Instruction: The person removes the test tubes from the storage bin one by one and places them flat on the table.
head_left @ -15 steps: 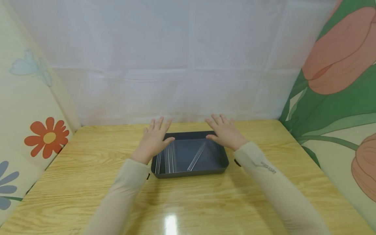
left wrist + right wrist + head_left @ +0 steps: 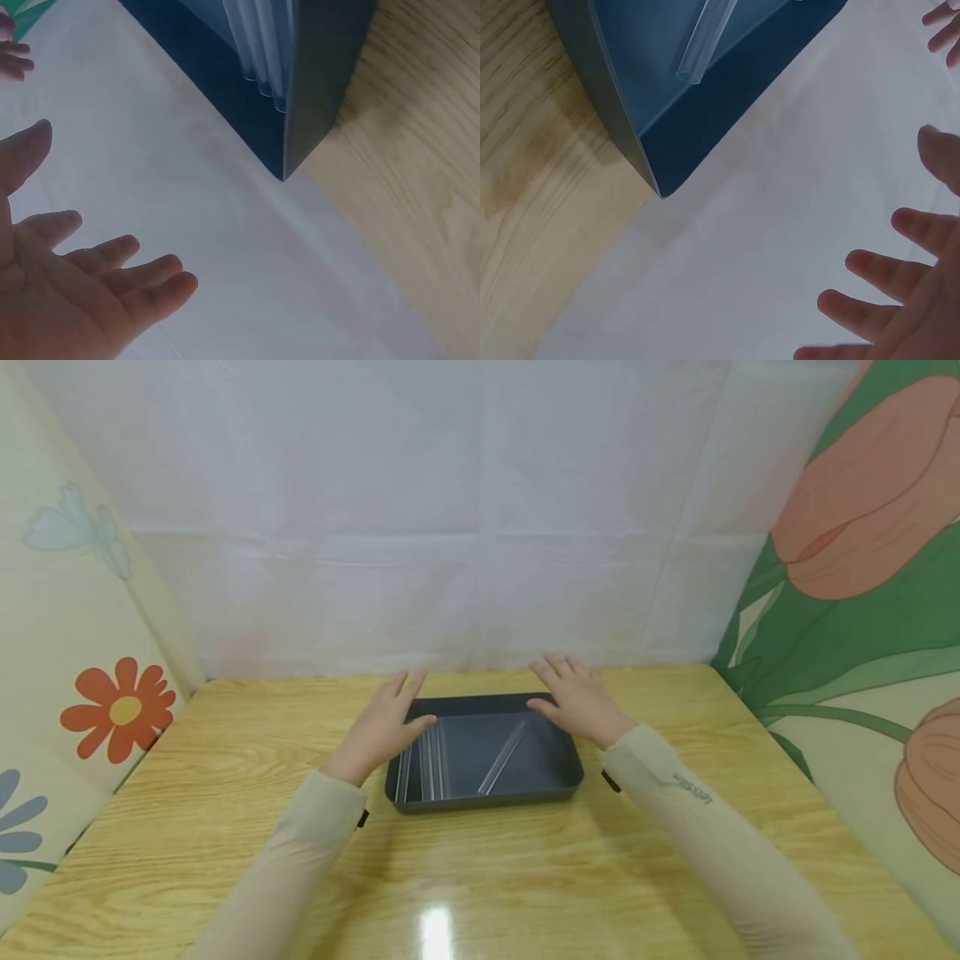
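Observation:
A dark grey rectangular tray (image 2: 487, 804) sits on the table in the head view. Inside it, several clear tubes (image 2: 433, 768) lie side by side toward the left end, and a single clear tube (image 2: 502, 760) lies slantwise right of the middle. My left hand (image 2: 375, 733) hovers by the tray's left side, fingers extended and holding nothing. Over the far right corner is my right hand (image 2: 583, 706), its fingers spread and empty. In the left wrist view, three tube ends (image 2: 264, 90) show near a tray corner; the right wrist view shows one open tube end (image 2: 691, 75).
The wood-grain table (image 2: 480, 877) reaches back to a white cloth backdrop (image 2: 450, 527). Panels with printed flowers stand at the left (image 2: 112, 610) and right (image 2: 862, 652). Light sleeves cover both forearms.
My left hand has shifted left, away from the tray's middle. The right hand has moved very slightly right. The tray and tubes stay where they were.

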{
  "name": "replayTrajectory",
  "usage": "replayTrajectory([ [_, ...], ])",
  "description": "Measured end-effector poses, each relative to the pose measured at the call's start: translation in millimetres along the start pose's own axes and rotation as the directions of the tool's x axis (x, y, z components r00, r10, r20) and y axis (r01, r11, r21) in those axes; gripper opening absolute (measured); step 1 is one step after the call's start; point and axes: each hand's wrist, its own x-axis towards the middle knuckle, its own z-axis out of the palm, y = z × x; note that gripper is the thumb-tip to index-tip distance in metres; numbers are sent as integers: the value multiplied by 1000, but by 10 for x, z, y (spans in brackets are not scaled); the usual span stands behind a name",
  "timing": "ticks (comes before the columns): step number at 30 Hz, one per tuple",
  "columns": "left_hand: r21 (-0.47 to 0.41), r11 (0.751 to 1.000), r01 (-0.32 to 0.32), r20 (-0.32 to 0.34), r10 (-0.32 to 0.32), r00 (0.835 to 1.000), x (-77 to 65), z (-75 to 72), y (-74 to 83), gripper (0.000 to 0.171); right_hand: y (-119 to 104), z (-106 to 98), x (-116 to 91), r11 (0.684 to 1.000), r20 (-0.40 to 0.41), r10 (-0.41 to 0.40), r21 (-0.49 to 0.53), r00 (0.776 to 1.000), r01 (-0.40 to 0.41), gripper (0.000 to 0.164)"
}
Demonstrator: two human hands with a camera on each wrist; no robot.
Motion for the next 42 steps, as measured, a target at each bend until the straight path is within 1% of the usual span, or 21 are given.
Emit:
replayTrajectory([
  [6, -104, 994, 35, 24, -33, 999, -34, 4, -41, 71, 11, 34, -18, 998, -13, 7, 59, 1000, -6, 62],
  [10, -133, 989, 57, 31, -53, 998, -51, 21, -87, 68, 5, 47, -45, 994, -10, 15, 106, 1000, -14, 60],
  [15, -150, 985, 86, 38, -81, 996, -70, 31, -143, 64, -17, 58, -77, 985, -3, 28, 171, 1000, -27, 57],
  [18, -157, 982, 104, 30, -101, 994, -75, 43, -181, 63, -44, 62, -94, 977, 3, 40, 208, 999, -40, 54],
  [22, -141, 983, 119, 23, -116, 993, -88, 65, -223, 61, -73, 76, -115, 963, 6, 56, 264, 998, -55, 50],
  [25, -130, 984, 126, 33, -123, 992, -108, 76, -240, 61, -75, 91, -128, 954, 4, 63, 293, 998, -62, 49],
  [31, -108, 987, 121, 32, -118, 992, -147, 97, -272, 59, -49, 107, -144, 944, 1, 83, 321, 997, -79, 48],
  [34, -112, 985, 134, 43, -130, 991, -153, 103, -283, 59, -32, 111, -154, 941, -1, 87, 327, 996, -82, 48],
  [38, -129, 979, 155, 60, -149, 987, -161, 98, -286, 59, -8, 130, -162, 939, -5, 88, 335, 996, -82, 47],
  [42, -165, 971, 173, 82, -161, 984, -172, 90, -290, 60, 11, 155, -165, 929, -7, 93, 359, 996, -84, 45],
])
